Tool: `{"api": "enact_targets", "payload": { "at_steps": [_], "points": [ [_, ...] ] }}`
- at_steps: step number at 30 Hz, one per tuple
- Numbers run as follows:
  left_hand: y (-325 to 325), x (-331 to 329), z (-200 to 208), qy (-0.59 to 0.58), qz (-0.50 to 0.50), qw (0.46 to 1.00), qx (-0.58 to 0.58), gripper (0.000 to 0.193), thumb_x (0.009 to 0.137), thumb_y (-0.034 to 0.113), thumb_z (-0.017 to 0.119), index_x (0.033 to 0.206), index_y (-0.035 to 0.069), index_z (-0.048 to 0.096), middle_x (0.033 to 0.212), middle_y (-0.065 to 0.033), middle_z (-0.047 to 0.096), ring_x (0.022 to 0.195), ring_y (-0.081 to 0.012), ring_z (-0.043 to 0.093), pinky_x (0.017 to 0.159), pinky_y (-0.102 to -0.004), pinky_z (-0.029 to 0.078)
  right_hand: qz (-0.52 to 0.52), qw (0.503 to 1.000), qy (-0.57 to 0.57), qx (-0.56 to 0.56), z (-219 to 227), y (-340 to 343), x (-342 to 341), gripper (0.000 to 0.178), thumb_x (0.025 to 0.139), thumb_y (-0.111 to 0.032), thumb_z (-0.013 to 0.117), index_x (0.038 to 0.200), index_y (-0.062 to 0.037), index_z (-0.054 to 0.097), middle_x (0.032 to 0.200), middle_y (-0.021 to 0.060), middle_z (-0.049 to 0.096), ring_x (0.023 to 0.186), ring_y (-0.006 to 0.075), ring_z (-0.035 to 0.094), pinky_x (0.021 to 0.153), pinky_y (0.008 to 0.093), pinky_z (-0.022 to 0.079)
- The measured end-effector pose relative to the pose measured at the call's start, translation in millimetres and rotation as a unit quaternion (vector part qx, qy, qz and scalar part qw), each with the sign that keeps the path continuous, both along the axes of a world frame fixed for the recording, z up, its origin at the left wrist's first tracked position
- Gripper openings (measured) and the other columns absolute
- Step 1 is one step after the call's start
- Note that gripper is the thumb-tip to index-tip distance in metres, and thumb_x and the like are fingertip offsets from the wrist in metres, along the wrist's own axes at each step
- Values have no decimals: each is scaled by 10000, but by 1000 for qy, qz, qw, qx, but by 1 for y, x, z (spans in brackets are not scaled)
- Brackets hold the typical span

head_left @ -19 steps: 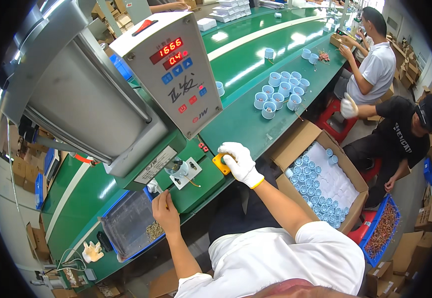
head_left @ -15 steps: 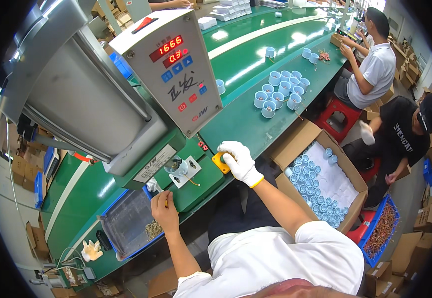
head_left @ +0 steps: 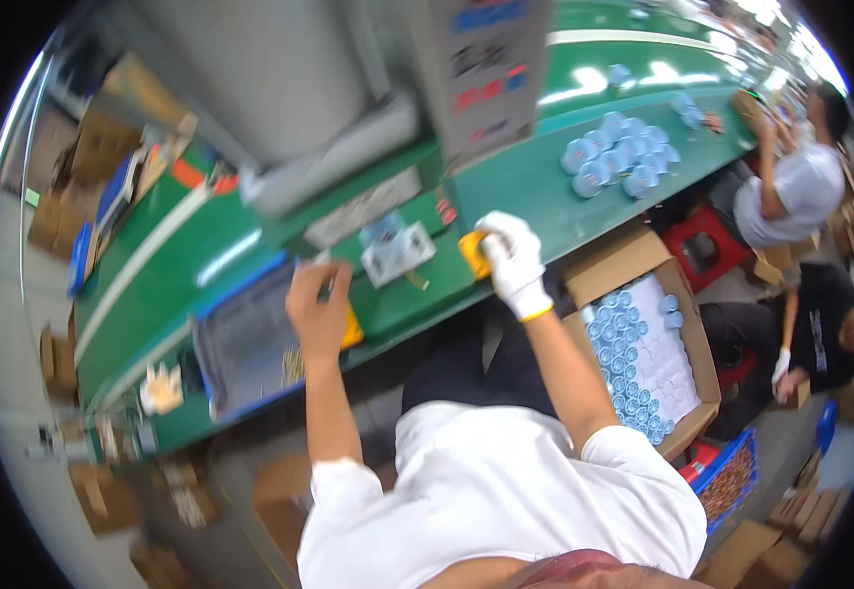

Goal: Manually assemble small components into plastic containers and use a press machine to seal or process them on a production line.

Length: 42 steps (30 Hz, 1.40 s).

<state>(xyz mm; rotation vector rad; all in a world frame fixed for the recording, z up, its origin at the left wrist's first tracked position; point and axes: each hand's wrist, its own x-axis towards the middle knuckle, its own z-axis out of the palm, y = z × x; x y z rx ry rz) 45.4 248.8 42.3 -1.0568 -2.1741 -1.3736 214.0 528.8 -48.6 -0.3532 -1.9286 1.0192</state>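
Note:
The picture is blurred by motion. My bare left hand (head_left: pixel 317 306) is raised at the front of the press (head_left: pixel 299 137), its thumb and forefinger bent together in a pinch. A small pale thing may be at the fingertips; I cannot make it out. Beside that wrist a yellow button box (head_left: pixel 352 328) shows at the bench edge. My right hand (head_left: pixel 513 257), in a white glove, is closed over a second yellow button box (head_left: pixel 472 255). Between the hands, a light blue cup (head_left: pixel 380 232) sits at a metal fixture (head_left: pixel 402 257) on the green press base.
A blue-rimmed tray (head_left: pixel 250 339) with small parts lies left of the press, near a pale glove (head_left: pixel 161 390). Several blue cups (head_left: pixel 618 152) stand on the green bench. An open carton (head_left: pixel 697 378) holds more cups. Two co-workers (head_left: pixel 790 196) sit at right.
My view has turned, shifting the bench and press within the picture. My left hand has lifted away from the press, uncovering a yellow button box. My right hand stays on its button box.

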Motion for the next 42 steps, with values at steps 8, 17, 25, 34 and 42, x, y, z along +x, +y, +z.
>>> {"api": "enact_targets", "payload": {
  "at_steps": [8, 17, 25, 34, 42],
  "points": [
    [51, -30, 69, -120, -80, 977, -157, 235, 918, 223, 907, 1012, 15, 850, 826, -17, 742, 721, -115, 544, 663, -309, 486, 78, 991, 67, -84, -16, -1, 0, 258, 1045, 9, 673, 1300, 7, 711, 1325, 164, 724, 1186, 248, 739, 1041, 371, 596],
    [72, -32, 80, -135, -100, 936, -309, 310, 930, 301, 887, 1080, 31, 862, 1008, -86, 825, 907, -197, 737, 838, -362, 591, 68, 992, 77, -69, -23, 3, -2, 237, 1050, -59, 713, 1283, -16, 727, 1285, 164, 744, 1155, 269, 750, 1006, 375, 602],
    [58, -35, 80, -178, -151, 945, -230, 276, 980, 256, 848, 1107, 10, 843, 1050, -124, 841, 977, -205, 781, 881, -351, 614, 29, 997, 71, 25, -15, 1, -1, 264, 1002, -59, 740, 1264, -25, 748, 1306, 173, 753, 1174, 332, 751, 1051, 419, 587],
    [-64, 33, -63, 67, 125, 986, -85, 166, 825, 108, 922, 944, 27, 839, 1038, -109, 794, 966, -344, 741, 866, -441, 611, 7, 978, 104, 179, -3, -3, -2, 116, 955, -73, 696, 996, -13, 785, 1134, 160, 801, 1137, 420, 737, 1033, 513, 582],
    [-77, 12, -38, 86, 42, 978, -183, 159, 882, 174, 874, 920, 23, 837, 1108, -97, 800, 1030, -327, 734, 892, -430, 603, -5, 985, 41, 168, -12, -3, -10, 135, 995, -92, 662, 1001, -1, 762, 1262, 182, 808, 1247, 425, 714, 1073, 495, 563]
  ]
}}
